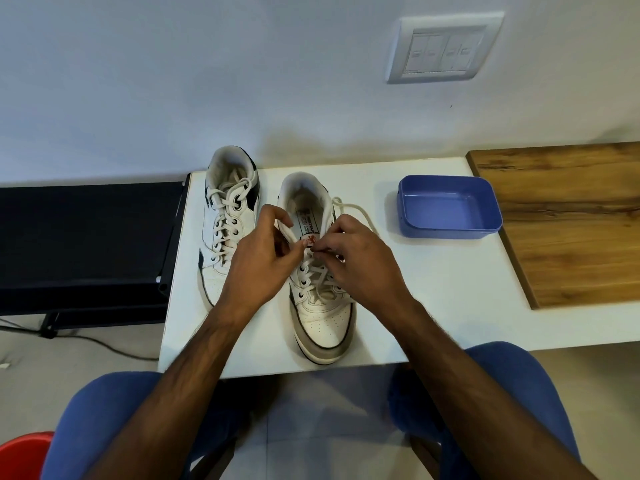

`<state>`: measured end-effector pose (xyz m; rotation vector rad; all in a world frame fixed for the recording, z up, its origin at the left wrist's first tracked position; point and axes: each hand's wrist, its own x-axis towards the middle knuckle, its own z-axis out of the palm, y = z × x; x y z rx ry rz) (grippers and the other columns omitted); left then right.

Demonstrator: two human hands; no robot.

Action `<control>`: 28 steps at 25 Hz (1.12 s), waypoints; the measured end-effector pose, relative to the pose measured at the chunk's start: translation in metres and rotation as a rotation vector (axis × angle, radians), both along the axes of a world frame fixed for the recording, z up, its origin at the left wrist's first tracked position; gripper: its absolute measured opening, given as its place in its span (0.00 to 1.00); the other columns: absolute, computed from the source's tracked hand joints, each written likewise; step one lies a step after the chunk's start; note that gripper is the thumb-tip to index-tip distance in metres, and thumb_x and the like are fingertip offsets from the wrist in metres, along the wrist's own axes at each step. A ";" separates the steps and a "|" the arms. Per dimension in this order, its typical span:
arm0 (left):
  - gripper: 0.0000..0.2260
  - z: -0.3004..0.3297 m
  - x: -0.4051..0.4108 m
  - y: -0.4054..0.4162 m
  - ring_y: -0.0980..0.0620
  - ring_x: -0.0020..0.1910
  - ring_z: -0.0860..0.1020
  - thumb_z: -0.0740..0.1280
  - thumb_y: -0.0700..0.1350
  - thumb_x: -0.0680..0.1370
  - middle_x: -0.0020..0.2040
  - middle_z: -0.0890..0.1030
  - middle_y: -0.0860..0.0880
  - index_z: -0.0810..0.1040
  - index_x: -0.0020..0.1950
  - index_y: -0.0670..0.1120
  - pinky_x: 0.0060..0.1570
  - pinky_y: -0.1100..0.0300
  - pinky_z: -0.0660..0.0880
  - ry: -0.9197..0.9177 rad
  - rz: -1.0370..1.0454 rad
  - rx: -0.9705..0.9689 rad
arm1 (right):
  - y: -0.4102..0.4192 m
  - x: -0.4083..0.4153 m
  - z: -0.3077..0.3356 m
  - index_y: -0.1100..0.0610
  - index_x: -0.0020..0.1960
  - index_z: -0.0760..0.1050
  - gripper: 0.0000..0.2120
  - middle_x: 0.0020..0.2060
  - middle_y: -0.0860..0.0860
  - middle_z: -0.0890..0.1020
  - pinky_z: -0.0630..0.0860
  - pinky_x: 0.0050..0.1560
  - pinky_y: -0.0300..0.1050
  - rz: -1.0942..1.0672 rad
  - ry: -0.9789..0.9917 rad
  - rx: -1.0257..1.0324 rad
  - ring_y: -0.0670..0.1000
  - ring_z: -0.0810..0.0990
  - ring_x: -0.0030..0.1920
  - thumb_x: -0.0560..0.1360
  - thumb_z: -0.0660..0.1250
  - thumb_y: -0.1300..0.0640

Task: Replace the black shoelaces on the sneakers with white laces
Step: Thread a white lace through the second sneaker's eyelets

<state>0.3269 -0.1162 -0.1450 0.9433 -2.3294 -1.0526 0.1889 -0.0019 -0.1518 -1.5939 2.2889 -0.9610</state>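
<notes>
Two white sneakers with black trim stand on the white table (433, 306), toes toward me. The left sneaker (227, 223) is laced with a white lace up to its top eyelets. The right sneaker (320, 306) carries a white lace (320, 277) through its lower eyelets. My left hand (263, 258) pinches one end of this lace beside the tongue. My right hand (360, 261) pinches the other strand near an upper eyelet on the shoe's right side. A loose length of the lace (360, 211) trails past the collar onto the table. No black laces are in sight.
A blue plastic box (450, 206) sits open at the back right of the table. A wooden board (568, 220) adjoins the table on the right. A black rack (86, 244) stands to the left. A red stool (24, 455) is at bottom left.
</notes>
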 end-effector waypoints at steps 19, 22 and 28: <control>0.12 -0.006 0.017 -0.015 0.52 0.49 0.81 0.63 0.51 0.83 0.45 0.80 0.51 0.64 0.65 0.56 0.51 0.52 0.77 0.051 -0.248 0.226 | -0.004 0.014 0.011 0.46 0.55 0.72 0.16 0.44 0.43 0.84 0.80 0.45 0.38 -0.008 -0.318 0.065 0.41 0.82 0.43 0.75 0.74 0.62; 0.14 -0.010 0.025 -0.023 0.56 0.46 0.79 0.66 0.59 0.80 0.46 0.79 0.54 0.68 0.57 0.52 0.44 0.62 0.74 -0.067 -0.317 0.170 | 0.000 0.010 0.015 0.46 0.54 0.69 0.19 0.44 0.45 0.86 0.77 0.44 0.30 0.004 -0.484 0.071 0.39 0.83 0.44 0.76 0.73 0.65; 0.14 -0.014 0.021 -0.024 0.56 0.42 0.76 0.59 0.59 0.79 0.42 0.75 0.55 0.76 0.43 0.52 0.44 0.48 0.74 -0.154 -0.409 -0.112 | 0.005 0.005 0.016 0.49 0.58 0.69 0.19 0.48 0.45 0.86 0.79 0.48 0.34 0.034 -0.511 0.100 0.40 0.83 0.47 0.76 0.71 0.66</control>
